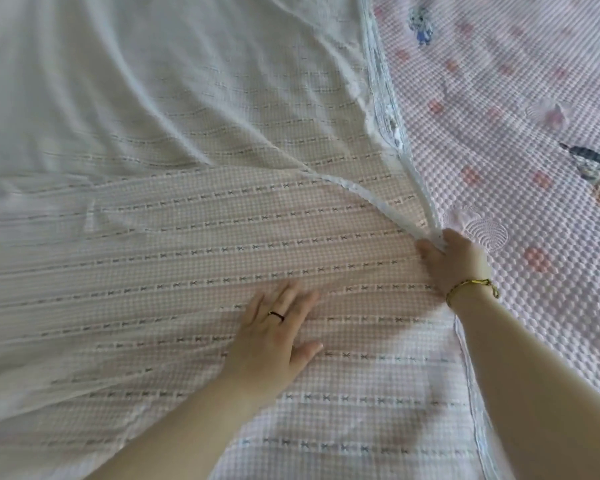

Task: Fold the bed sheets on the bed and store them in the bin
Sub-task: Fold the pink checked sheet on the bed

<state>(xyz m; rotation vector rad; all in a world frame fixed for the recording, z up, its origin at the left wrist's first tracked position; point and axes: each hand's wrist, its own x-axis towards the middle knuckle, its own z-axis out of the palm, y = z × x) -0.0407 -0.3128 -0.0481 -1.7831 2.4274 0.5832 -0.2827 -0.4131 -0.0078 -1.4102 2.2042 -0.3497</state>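
Sheer sheet [153,133] — stripes [222,250] left to right

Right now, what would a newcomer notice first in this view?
The right hand at centre right pinches the sheer white sheet by its lace edge. The left hand lies flat on the sheet at lower centre. A pink bubble-textured bed cover with cartoon prints fills the right side.

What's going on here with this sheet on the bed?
A person is handling a thin checked sheet spread on a bed. The left hand lies flat on the sheet, and the right hand grips its lace-trimmed edge over a pink bubbly bed cover. No bin is in view.
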